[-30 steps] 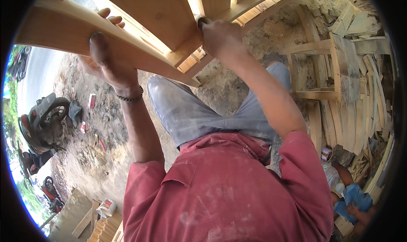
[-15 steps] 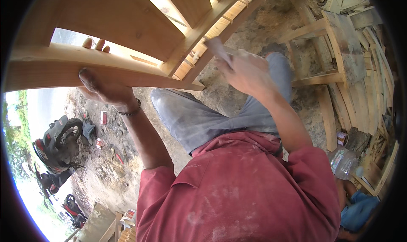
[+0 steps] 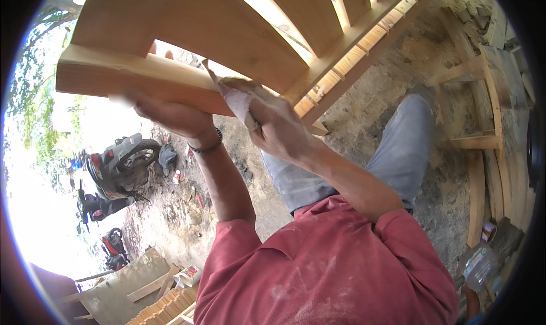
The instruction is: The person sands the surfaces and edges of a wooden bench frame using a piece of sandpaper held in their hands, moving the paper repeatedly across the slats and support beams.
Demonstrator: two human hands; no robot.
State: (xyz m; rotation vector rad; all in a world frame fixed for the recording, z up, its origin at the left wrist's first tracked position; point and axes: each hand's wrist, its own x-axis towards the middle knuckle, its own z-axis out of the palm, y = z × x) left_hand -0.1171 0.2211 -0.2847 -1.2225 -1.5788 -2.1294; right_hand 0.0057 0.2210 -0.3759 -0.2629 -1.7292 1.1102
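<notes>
Several slats [image 3: 227, 29] already sit joined into the wooden frame [image 3: 336, 51], raised in front, tilted. Left hand [image 3: 179, 119] wraps the near rail [image 3: 170, 85]; right hand [image 3: 281, 130] grips a folded pale sheet [image 3: 237, 100] over it, contact unclear. Amount left: cannot tell.

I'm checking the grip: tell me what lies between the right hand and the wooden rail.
A thin, pale sheet lies between the right hand and the wooden rail; the head view shows it.
</notes>
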